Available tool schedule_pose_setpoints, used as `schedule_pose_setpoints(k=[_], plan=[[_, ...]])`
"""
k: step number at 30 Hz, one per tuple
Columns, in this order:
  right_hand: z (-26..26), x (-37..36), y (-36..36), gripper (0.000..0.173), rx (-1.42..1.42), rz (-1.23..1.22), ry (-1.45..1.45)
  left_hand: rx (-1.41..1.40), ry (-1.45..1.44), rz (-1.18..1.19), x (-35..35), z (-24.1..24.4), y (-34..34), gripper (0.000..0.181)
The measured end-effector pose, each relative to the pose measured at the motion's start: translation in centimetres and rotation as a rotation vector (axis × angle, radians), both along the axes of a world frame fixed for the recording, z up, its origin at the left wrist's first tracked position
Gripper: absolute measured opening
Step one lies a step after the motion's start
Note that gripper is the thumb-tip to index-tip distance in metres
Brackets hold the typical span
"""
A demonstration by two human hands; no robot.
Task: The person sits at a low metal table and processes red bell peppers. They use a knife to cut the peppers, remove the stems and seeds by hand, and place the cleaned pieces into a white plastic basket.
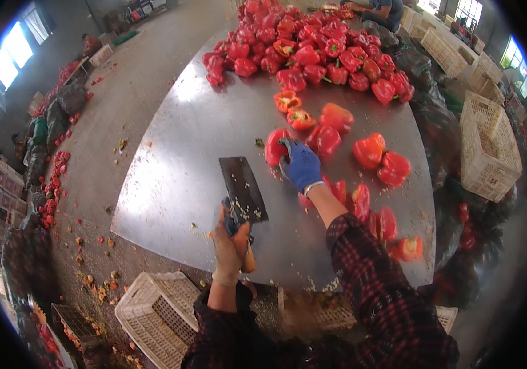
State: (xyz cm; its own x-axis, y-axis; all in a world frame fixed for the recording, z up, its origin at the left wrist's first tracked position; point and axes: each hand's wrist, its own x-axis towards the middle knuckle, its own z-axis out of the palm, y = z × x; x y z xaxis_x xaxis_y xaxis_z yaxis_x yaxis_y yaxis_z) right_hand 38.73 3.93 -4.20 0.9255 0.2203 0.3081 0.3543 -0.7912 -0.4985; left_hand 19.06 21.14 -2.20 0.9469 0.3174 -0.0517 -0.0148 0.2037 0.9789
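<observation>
My left hand, in a worn light glove with dark and orange finger parts, grips a cleaver by its wooden handle. The cleaver's dark broad blade points away from me over the metal table, pale seeds stuck to it. In a blue glove, my right hand has its fingers on a red bell pepper. Just beyond lie more red peppers and a cut-open pepper. Under and beside my right forearm are pepper pieces, partly hidden by the sleeve.
A large heap of red bell peppers covers the table's far end. Two peppers lie right of my hand. Plastic crates stand below the near edge and at right. Filled dark bags line the right side. A person sits beyond.
</observation>
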Motion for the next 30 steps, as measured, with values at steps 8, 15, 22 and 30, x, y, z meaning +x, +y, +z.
schedule_pose_setpoints(k=[8,15,22,30], plan=[[-0.2,2.7,0.6,0.058,-0.212,-0.056,-0.135,-0.021,0.054,-0.055,-1.2,2.2,-1.4,0.059],[-1.2,4.1,1.2,0.067,-0.089,-0.022,0.096,-0.046,0.041,-0.018,-1.2,2.5,-1.1,0.055],[-0.3,-3.9,0.7,0.066,-0.241,0.045,0.109,0.338,-0.079,-0.044,-1.5,1.2,-0.4,0.053],[-1.8,-9.9,1.5,0.057,-0.102,0.049,0.050,1.063,-0.332,-0.048,-3.0,1.0,0.3,0.055]])
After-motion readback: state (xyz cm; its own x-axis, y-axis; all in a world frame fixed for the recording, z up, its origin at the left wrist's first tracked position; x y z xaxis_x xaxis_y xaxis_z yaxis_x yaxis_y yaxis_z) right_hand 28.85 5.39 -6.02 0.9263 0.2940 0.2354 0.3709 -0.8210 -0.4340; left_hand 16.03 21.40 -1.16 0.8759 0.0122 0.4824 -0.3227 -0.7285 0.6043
